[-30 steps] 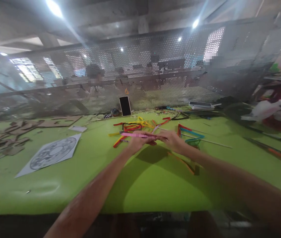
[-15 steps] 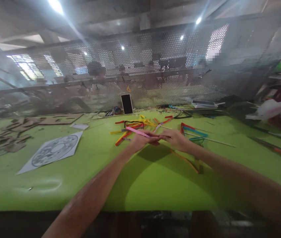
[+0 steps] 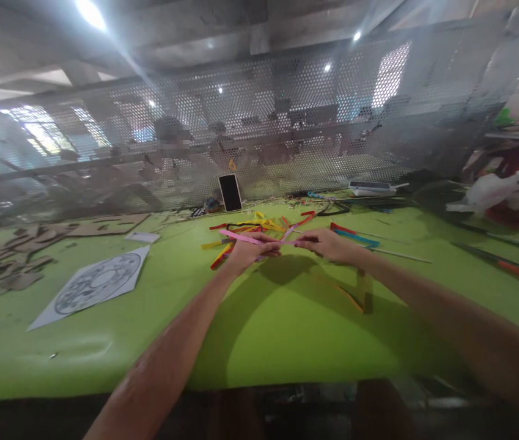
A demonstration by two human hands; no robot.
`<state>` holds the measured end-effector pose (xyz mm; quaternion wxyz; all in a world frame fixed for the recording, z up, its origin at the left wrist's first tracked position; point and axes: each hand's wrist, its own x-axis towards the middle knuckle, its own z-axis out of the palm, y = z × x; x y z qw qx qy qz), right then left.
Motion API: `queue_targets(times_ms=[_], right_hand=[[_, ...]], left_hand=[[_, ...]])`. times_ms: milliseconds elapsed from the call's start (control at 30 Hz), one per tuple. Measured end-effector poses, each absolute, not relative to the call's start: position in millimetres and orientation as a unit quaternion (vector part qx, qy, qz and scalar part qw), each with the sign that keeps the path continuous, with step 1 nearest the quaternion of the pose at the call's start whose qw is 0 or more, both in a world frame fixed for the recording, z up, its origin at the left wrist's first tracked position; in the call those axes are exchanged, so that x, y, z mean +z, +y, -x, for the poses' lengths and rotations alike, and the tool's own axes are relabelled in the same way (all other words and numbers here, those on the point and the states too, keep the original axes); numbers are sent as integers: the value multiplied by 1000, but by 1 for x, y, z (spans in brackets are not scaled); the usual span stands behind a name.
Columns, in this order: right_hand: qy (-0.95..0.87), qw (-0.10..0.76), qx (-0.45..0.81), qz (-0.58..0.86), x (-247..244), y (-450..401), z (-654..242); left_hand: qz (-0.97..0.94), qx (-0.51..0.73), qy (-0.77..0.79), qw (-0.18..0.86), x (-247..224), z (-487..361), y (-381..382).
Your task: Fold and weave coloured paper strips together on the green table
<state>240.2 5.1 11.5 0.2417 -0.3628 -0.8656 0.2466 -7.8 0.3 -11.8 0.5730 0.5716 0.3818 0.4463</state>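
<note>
The thin pink strip (image 3: 236,236), held in the left hand (image 3: 250,250) and seemingly pinched by the right hand's (image 3: 327,244) fingertips at the centre of the frame, could twist or crease if pulled unevenly, or snag on the loose coloured strips (image 3: 220,256) just behind. Below lies a glossy green bench (image 3: 277,342); beyond it, a perforated screen (image 3: 287,146) fronts a dim room with bright ceiling lights (image 3: 90,14).

Left hand (image 3: 250,249) and right hand (image 3: 326,244) hold a pink strip (image 3: 241,237) between them, fingers pinched, above green surface (image 3: 259,342). Coloured strips (image 3: 263,221) just beyond. Printed paper (image 3: 98,282) flat at left; cardboard scraps (image 3: 25,244) farther left. Dark-screened device (image 3: 230,192) upright at far side, near the perforated screen (image 3: 287,134).
</note>
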Motion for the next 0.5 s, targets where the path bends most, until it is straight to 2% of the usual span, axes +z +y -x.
queue_targets(times_ms=[200,500], right_hand=[[-857,211,241,404,11,13,-246],[-875,241,222,356,4,17,-244]], left_hand=[[-619,433,388,529,-11,18,7],[-660,421,379,494,-7,25,8]])
